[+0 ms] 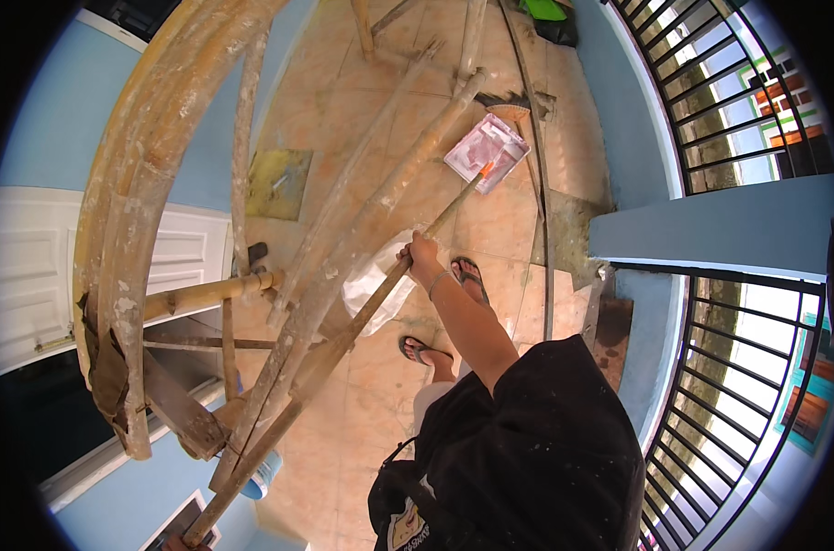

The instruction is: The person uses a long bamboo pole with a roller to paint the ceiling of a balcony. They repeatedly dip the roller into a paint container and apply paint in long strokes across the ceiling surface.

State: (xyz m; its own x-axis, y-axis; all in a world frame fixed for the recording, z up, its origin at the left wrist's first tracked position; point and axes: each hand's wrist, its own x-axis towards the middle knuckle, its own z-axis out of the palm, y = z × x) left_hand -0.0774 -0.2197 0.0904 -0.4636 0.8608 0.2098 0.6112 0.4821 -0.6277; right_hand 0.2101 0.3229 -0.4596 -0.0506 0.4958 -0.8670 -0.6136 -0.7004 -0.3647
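Note:
A long wooden pole (354, 329) runs slantwise from the lower left up to a paint tray (457, 156) on the floor. At its far end an orange piece (485, 171) reaches over the tray, which is smeared with pinkish-white paint; whether a roller is fixed there is too small to tell. My right hand (422, 254) is closed around the pole partway along, with the forearm stretched forward. Down at the lower left rim, part of my left hand (185, 544) shows closed at the pole's near end, mostly cut off by the picture's edge.
Paint-spattered bamboo scaffolding (151, 165) stands on the left, its poles crossing the tiled floor. A broom head (509, 107) lies behind the tray. White plastic sheeting (375, 292) is near my sandalled feet. Black railings (720, 386) line the right; a blue bucket (263, 473) sits lower left.

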